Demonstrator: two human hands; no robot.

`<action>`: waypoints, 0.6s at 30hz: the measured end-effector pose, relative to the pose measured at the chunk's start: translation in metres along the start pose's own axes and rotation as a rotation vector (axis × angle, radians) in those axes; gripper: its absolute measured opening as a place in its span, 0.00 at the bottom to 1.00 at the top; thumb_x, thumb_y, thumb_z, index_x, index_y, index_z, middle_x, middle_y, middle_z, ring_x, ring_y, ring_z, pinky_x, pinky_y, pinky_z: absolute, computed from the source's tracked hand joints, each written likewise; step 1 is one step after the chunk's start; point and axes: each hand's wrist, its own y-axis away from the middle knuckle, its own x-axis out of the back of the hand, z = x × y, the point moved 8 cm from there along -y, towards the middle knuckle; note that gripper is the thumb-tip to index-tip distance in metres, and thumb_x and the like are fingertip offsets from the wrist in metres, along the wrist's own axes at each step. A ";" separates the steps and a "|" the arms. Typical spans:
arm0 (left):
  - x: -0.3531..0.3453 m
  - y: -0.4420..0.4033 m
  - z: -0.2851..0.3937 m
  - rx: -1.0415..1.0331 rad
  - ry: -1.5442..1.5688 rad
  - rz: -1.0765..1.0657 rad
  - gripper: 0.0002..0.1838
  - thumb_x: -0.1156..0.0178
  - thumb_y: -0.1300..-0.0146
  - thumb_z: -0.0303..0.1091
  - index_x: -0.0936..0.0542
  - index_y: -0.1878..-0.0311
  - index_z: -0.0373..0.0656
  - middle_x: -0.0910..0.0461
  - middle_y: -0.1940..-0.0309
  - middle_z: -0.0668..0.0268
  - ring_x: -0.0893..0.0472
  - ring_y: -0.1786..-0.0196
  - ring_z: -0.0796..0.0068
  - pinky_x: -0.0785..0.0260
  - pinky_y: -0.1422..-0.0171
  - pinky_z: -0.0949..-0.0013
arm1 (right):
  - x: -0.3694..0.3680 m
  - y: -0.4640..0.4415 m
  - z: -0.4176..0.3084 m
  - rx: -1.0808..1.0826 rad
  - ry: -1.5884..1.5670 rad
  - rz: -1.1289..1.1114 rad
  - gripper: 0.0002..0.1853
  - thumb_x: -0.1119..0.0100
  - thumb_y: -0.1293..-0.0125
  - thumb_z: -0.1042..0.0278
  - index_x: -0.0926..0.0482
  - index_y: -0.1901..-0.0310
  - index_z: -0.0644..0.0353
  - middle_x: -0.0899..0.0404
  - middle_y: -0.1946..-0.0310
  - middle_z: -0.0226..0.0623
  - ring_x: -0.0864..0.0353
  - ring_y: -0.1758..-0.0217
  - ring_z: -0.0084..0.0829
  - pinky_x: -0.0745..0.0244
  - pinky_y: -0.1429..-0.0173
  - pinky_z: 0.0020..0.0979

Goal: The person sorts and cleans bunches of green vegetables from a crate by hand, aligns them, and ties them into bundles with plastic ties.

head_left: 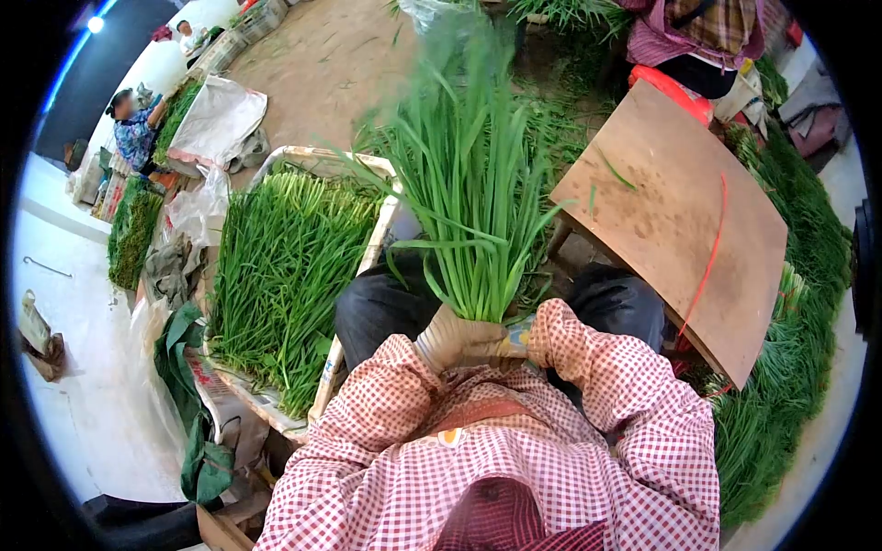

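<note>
A tall bunch of long green leafy stalks [478, 202] stands upright in front of my body, its upper leaves blurred. My left hand [450, 338], in a pale glove, is closed around the base of the bunch. Beside it on the right, my right hand [510, 343] is at the lower end of the stalks; its fingers are mostly hidden. To the left, a white-rimmed crate [372, 237] holds more green stalks [285, 275] laid in rows.
A brown board [680, 211] with a red string [717, 248] lies tilted at right. Greens [790, 386] are heaped beyond it. People sit at upper left [136, 129] and upper right [707, 37]. A white sack [216, 119] lies past the crate.
</note>
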 end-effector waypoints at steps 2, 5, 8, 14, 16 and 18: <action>0.010 0.002 -0.004 -0.010 0.021 0.048 0.29 0.31 0.58 0.21 0.25 0.47 0.39 0.22 0.52 0.67 0.23 0.52 0.71 0.28 0.46 0.66 | 0.004 0.002 -0.006 0.043 -0.066 0.034 0.38 0.33 0.44 0.56 0.36 0.36 0.64 0.27 0.43 0.48 0.23 0.45 0.39 0.26 0.46 0.36; 0.012 0.001 0.010 -0.121 -0.102 0.057 0.29 0.30 0.57 0.21 0.25 0.47 0.38 0.22 0.53 0.66 0.23 0.51 0.71 0.29 0.46 0.66 | 0.015 -0.014 -0.034 0.219 -0.241 0.203 0.39 0.33 0.44 0.54 0.37 0.35 0.65 0.28 0.42 0.49 0.23 0.45 0.40 0.26 0.45 0.37; 0.009 0.005 0.017 -0.112 -0.443 0.182 0.30 0.30 0.57 0.23 0.26 0.46 0.37 0.21 0.54 0.66 0.23 0.52 0.71 0.29 0.46 0.66 | 0.033 -0.029 -0.037 0.261 -0.333 0.524 0.39 0.33 0.43 0.53 0.37 0.35 0.66 0.28 0.41 0.50 0.23 0.44 0.41 0.26 0.45 0.37; -0.007 0.026 0.017 -0.163 -0.647 0.119 0.31 0.31 0.58 0.24 0.26 0.45 0.38 0.20 0.54 0.66 0.22 0.52 0.72 0.30 0.45 0.67 | 0.068 -0.025 -0.049 0.164 -0.913 1.111 0.27 0.43 0.37 0.62 0.34 0.39 0.66 0.22 0.50 0.46 0.21 0.49 0.40 0.24 0.47 0.35; -0.006 0.033 0.017 -0.162 -0.661 0.100 0.31 0.31 0.58 0.25 0.26 0.45 0.38 0.20 0.54 0.65 0.22 0.52 0.72 0.30 0.45 0.68 | 0.080 -0.037 -0.040 0.044 -0.526 1.215 0.28 0.46 0.34 0.61 0.37 0.36 0.66 0.24 0.47 0.51 0.22 0.48 0.43 0.23 0.47 0.35; -0.012 0.042 0.030 -0.263 -0.566 0.060 0.29 0.32 0.56 0.25 0.25 0.45 0.38 0.20 0.54 0.64 0.22 0.52 0.72 0.30 0.45 0.68 | 0.104 -0.066 -0.001 -0.136 -0.404 1.249 0.30 0.50 0.30 0.58 0.42 0.32 0.64 0.30 0.41 0.53 0.24 0.44 0.45 0.25 0.42 0.38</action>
